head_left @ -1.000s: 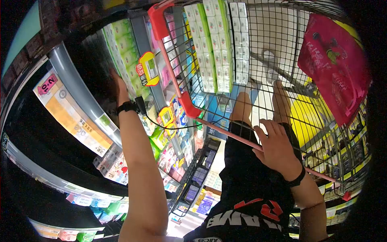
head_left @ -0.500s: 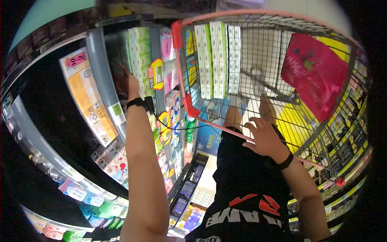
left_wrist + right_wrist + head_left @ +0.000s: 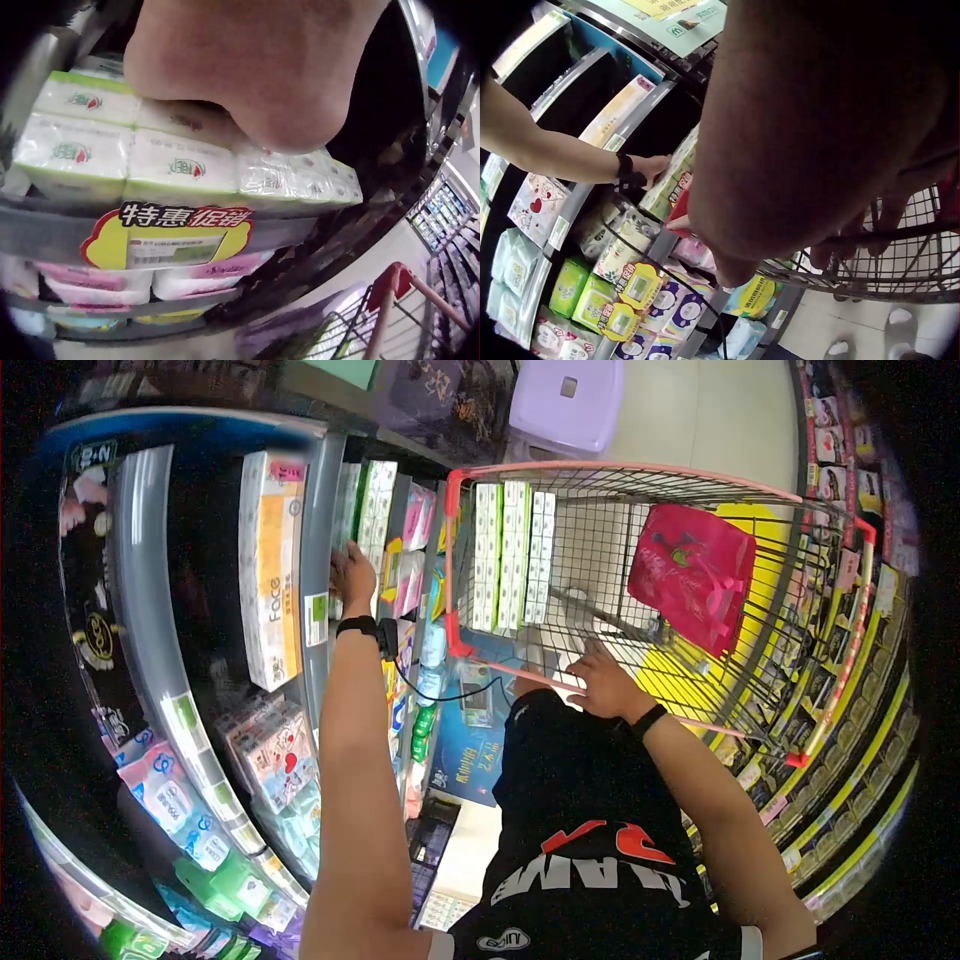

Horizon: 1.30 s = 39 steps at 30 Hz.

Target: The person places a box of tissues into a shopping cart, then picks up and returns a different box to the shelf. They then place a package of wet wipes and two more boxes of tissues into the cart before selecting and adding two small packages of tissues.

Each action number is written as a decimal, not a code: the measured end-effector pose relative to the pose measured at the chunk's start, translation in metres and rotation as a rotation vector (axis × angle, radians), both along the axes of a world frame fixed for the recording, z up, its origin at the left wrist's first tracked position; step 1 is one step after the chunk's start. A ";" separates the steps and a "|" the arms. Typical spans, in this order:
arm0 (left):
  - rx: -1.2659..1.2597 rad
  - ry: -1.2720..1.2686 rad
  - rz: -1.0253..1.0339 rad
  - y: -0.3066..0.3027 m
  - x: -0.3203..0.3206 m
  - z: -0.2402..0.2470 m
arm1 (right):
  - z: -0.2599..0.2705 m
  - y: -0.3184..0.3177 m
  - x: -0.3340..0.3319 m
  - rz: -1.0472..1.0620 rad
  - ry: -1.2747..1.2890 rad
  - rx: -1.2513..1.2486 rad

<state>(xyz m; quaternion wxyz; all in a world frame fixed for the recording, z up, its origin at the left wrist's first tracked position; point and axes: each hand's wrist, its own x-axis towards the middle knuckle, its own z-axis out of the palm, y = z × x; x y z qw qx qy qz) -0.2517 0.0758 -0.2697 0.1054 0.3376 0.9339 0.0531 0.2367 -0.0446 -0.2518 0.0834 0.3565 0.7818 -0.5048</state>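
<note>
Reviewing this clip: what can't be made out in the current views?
- Left hand's fingertips: left wrist view, out of sight beyond the palm.
- Right hand's palm: right wrist view, deep shadow.
- Whether the pink bag holds anything: head view, its sides hide that.

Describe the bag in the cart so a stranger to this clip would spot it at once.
Find the wire cart with red corners. Inside it, look opposite the upright rows of tissue packs. The bag is deep pink with a small green motif, unlike the boxy white-and-green packs.
</note>
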 end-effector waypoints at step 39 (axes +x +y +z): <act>-0.010 0.401 -0.360 -0.021 0.016 -0.004 | 0.012 -0.011 -0.012 -0.042 -0.289 0.131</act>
